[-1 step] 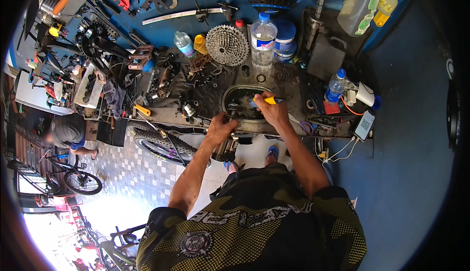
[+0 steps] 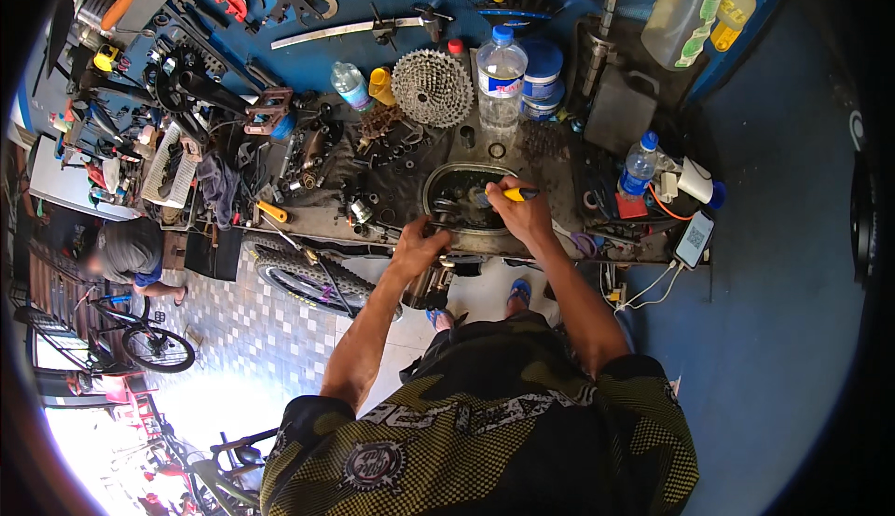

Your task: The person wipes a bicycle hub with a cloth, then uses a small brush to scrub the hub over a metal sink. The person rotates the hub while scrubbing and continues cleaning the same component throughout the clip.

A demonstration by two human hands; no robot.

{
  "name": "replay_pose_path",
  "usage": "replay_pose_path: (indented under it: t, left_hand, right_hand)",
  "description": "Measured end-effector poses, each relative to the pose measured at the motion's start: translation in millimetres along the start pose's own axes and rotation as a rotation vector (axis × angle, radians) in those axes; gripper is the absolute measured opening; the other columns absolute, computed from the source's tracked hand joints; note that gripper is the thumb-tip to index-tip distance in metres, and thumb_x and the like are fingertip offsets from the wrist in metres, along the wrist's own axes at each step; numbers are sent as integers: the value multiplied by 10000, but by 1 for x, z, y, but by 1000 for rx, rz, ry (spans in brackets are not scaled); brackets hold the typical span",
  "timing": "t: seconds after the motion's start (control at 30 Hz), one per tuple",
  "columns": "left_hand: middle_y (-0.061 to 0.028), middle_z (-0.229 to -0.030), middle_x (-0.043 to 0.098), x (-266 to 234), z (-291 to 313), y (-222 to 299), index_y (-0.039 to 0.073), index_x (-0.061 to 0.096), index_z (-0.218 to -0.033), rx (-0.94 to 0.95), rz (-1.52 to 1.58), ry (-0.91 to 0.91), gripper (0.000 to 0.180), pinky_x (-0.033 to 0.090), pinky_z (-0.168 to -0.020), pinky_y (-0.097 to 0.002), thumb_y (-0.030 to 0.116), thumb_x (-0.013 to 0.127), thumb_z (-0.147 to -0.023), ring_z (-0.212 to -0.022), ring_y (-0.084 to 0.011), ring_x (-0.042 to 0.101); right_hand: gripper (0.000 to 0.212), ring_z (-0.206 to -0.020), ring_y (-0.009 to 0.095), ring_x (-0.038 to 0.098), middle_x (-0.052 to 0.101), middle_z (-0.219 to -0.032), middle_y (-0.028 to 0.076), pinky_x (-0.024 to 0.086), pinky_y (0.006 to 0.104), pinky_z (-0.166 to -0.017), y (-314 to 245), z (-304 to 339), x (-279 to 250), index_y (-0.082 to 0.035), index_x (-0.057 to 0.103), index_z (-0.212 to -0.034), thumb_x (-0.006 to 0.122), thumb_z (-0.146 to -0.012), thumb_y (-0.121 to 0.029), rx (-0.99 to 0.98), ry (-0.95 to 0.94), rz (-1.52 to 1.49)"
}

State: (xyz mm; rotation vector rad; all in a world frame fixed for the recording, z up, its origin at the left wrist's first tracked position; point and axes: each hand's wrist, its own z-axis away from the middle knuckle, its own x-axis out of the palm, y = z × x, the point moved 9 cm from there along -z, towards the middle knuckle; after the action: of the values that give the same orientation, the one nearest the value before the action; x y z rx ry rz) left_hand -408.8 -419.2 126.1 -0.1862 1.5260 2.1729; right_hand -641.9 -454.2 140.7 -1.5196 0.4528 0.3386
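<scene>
My right hand (image 2: 522, 208) is closed round a brush with a yellow and black handle (image 2: 522, 194). Its head points left and down into an oval metal basin (image 2: 503, 231) at the bench's front edge. Dark liquid (image 2: 471, 180) lies in the basin, and a dark part shows at its left side, too unclear to name. At the basin's left front rim, my left hand (image 2: 417, 244) has its fingers curled; whatever they grip is hidden. Behind the basin, a bike cassette (image 2: 432, 86) stands on the bench next to a clear bottle with a blue cap (image 2: 502, 78).
Small metal parts and tools crowd the bench left of the basin, with a yellow-handled tool (image 2: 272, 210) at its edge. On the right are a blue-labelled bottle (image 2: 639, 166) and a cabled phone (image 2: 695, 239). A bicycle tyre (image 2: 312, 274) stands below the bench; a person (image 2: 130, 250) is farther left.
My right hand and the brush have shifted very slightly over the basin. The left hand keeps its place at the rim.
</scene>
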Motion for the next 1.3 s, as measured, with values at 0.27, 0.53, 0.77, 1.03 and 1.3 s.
replay_pose_path:
  t: [0.27,0.53,0.77,1.03,1.3]
  left_hand:
    - [-134,-933,741,7,-3,-29,-117,452,-1453,-210,597,-143,721,606,-761,-345,253,765,-919,-848,-188,716]
    - [-114,-923,733,0,-1,-17,-92,626,-1261,-127,449,-87,481,578,-751,-314,206,744,-901,-823,-176,698]
    - [-116,-983,749,-6,1,-2,-83,641,-1250,-90,162,-69,512,547,-827,-327,231,756,-862,-878,-190,690]
    - [-252,-924,744,-18,9,26,-24,674,-1136,168,-246,104,448,574,-792,-452,292,769,-833,-882,-382,754]
    - [-216,-894,742,-19,10,27,-12,646,-1176,208,-364,52,476,577,-760,-427,259,806,-819,-822,-334,753]
  right_hand:
    - [247,-1112,298,661,714,-1203,92,559,403,-879,0,5,10,-135,707,-1201,731,-956,-119,-651,-152,536]
    - [593,-1272,326,582,573,-1393,114,528,452,-1045,-32,3,3,-221,637,-1440,741,-884,-44,-629,-206,507]
    - [630,-1235,317,597,558,-1333,117,537,455,-1008,-70,19,13,-235,618,-1456,746,-869,-47,-728,-235,575]
    - [727,-661,227,650,656,-993,109,560,389,-618,-11,39,57,-229,410,-1594,658,-945,-15,272,-671,-529]
    - [733,-661,210,684,687,-945,106,565,365,-607,-14,41,42,-269,310,-1640,642,-996,-161,-184,-554,4]
